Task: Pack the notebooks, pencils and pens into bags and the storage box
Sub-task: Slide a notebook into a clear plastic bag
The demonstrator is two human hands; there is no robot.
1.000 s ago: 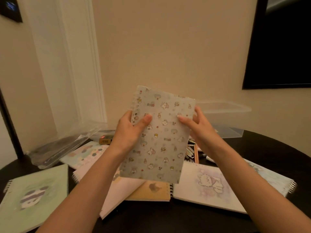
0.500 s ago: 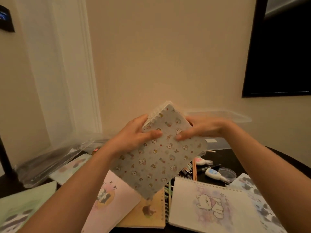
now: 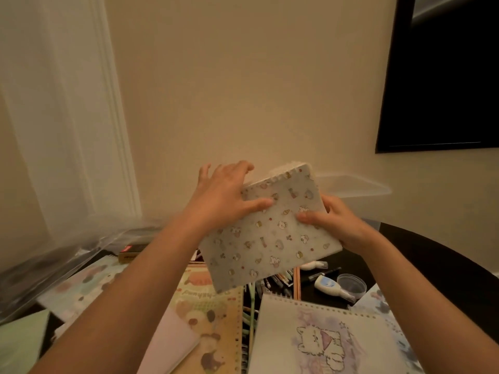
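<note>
I hold a grey spiral notebook (image 3: 270, 236), printed with small cartoon animals, tilted above the table. My right hand (image 3: 337, 222) grips its right edge, thumb on the cover. My left hand (image 3: 221, 195) has its fingers spread at the upper left corner, and only its thumb lies on the cover. A clear storage box (image 3: 361, 190) stands just behind the notebook against the wall. A clear plastic bag (image 3: 54, 255) lies at the left. Loose pens and pencils (image 3: 272, 283) lie heaped under the notebook.
Spread on the dark round table (image 3: 432, 263) are a yellow bear notebook (image 3: 216, 317), a white cat notebook (image 3: 324, 344), a pink one (image 3: 172, 344) and a green one (image 3: 19, 344). A correction tape (image 3: 332, 288) and a small clear cup (image 3: 352, 286) sit to the right.
The notebook has turned from upright to slanted, its spiral edge now on top, and moved toward the storage box. My left fingers have spread off it.
</note>
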